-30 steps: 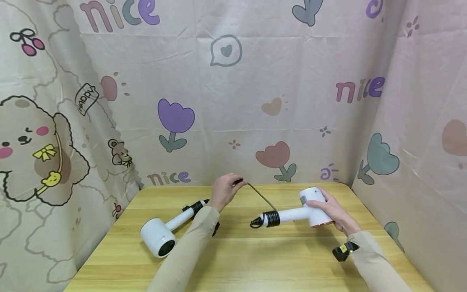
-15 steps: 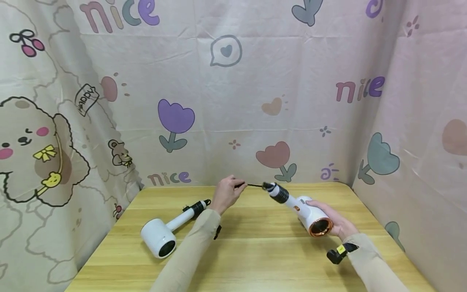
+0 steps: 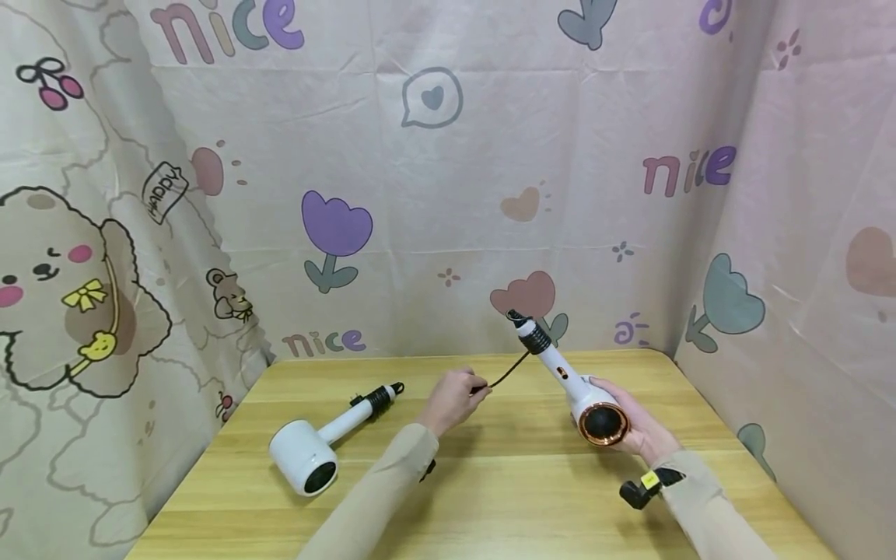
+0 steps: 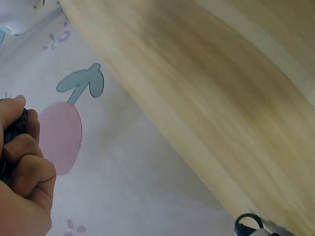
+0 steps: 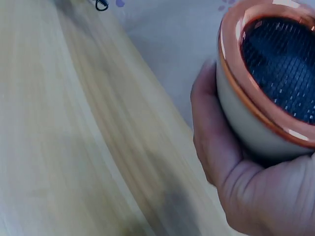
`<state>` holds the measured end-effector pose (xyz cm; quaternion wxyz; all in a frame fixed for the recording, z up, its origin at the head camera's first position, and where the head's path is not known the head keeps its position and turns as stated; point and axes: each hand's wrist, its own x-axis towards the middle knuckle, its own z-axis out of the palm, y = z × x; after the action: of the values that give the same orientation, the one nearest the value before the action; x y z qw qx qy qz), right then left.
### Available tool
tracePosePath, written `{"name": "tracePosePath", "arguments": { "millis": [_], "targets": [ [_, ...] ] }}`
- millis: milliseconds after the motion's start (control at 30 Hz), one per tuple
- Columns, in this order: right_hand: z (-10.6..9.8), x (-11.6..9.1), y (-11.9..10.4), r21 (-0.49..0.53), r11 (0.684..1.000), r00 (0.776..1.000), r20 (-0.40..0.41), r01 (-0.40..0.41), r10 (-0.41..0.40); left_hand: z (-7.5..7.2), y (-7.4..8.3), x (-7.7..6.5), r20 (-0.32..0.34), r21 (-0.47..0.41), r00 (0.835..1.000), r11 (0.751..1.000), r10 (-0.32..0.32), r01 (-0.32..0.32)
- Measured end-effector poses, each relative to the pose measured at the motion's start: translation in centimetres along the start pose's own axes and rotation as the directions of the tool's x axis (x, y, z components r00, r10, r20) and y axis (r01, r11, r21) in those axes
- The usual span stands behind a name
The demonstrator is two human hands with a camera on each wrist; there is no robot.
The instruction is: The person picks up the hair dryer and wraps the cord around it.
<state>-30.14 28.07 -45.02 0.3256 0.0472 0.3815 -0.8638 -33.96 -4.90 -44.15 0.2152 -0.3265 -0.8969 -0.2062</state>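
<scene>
My right hand (image 3: 640,424) grips the head of a white hair dryer (image 3: 580,390) with a copper-coloured ring. In the right wrist view the dryer's mesh end (image 5: 283,64) faces up beside the thumb. Its handle slants up and to the left, and black cord (image 3: 534,337) is coiled round the handle's end. A single strand runs from the coil down to my left hand (image 3: 455,402), which pinches the cord's end. In the left wrist view the curled fingers (image 4: 29,172) hold something black, partly hidden.
A second white hair dryer (image 3: 304,457) lies on the left of the wooden table (image 3: 504,498), its black cord coiled round the handle. Printed curtains (image 3: 434,194) hang behind the table and along both sides.
The held dryer has turned so that its handle points up and its copper-ringed end faces the head camera. My left hand has moved slightly right and down, drawing the cord's strand with it.
</scene>
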Motion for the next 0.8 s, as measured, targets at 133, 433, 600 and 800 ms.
{"name": "tracePosePath", "arguments": {
  "millis": [133,433,600,800],
  "targets": [
    [0.3,0.3,0.2,0.143,0.990,0.997,-0.081,0.021,-0.009,0.3,0.8,0.0,-0.005,0.016,0.998,0.998,0.055,-0.055],
    [1.2,0.6,-0.3,0.166,0.975,0.943,-0.321,0.150,-0.090,0.4,1.4,-0.2,-0.046,0.026,0.995,0.996,0.091,-0.090],
    [1.6,0.7,-0.1,-0.067,0.968,0.878,-0.409,0.243,-0.249,0.3,1.7,-0.4,-0.041,0.039,0.992,0.992,0.123,-0.121],
    [2.4,1.3,0.6,-0.470,0.838,0.640,-0.559,0.279,-0.527,0.1,2.4,-0.3,-0.066,0.005,0.993,0.995,0.101,-0.101]
  ]
}}
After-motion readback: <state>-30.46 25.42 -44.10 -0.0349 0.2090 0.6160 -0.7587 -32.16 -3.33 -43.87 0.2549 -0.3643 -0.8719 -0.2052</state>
